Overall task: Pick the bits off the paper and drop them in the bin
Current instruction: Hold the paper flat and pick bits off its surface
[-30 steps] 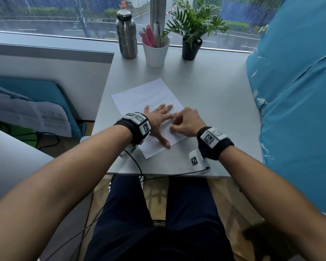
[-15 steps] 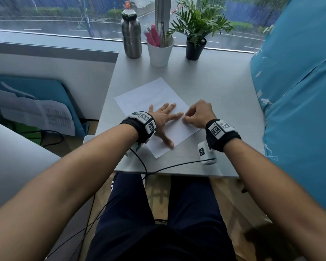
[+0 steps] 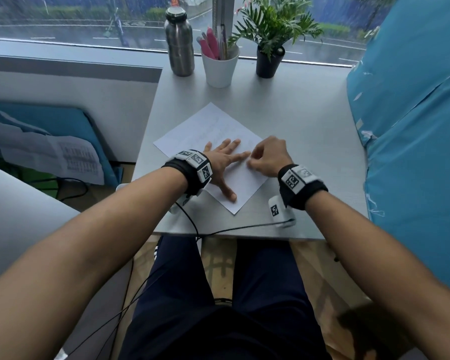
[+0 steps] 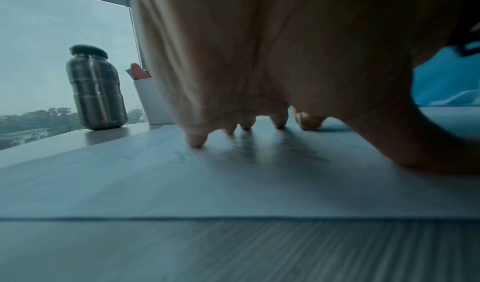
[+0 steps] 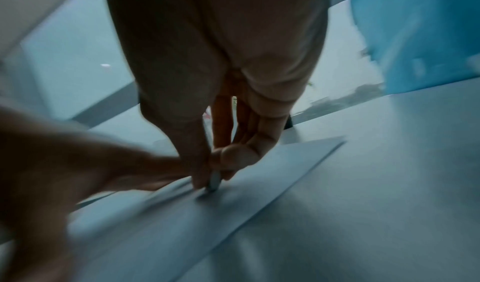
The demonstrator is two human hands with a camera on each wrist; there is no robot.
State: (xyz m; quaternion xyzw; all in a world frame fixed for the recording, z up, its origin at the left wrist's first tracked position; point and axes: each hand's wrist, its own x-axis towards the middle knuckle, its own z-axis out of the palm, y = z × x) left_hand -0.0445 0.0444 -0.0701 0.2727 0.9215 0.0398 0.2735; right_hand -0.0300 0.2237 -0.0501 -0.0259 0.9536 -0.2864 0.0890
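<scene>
Left hand (image 3: 222, 158) lies flat, fingers spread, pinning the paper (image 3: 205, 131) to the counter (image 3: 309, 126) while right hand (image 3: 266, 158) pinches a small bit (image 5: 214, 181) off it.

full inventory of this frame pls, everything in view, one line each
paper: 1, white with faint writing, lying flat near the desk's front edge
small bit: 1, pale, pinched just above the paper; blurred
desk: 1, light grey, against the window
bottle: 1, steel with dark cap, back of the desk
cup: 1, white, holding pink pens, right of the bottle
potted plant: 1, green in a black pot, right of the cup
blue covering: 1, right of the desk
printed sheets: white, on a blue board, left of the desk
bin: none in view
left hand: flat, fingers spread, pressing the paper
right hand: thumb and fingertip grip on the small bit
</scene>
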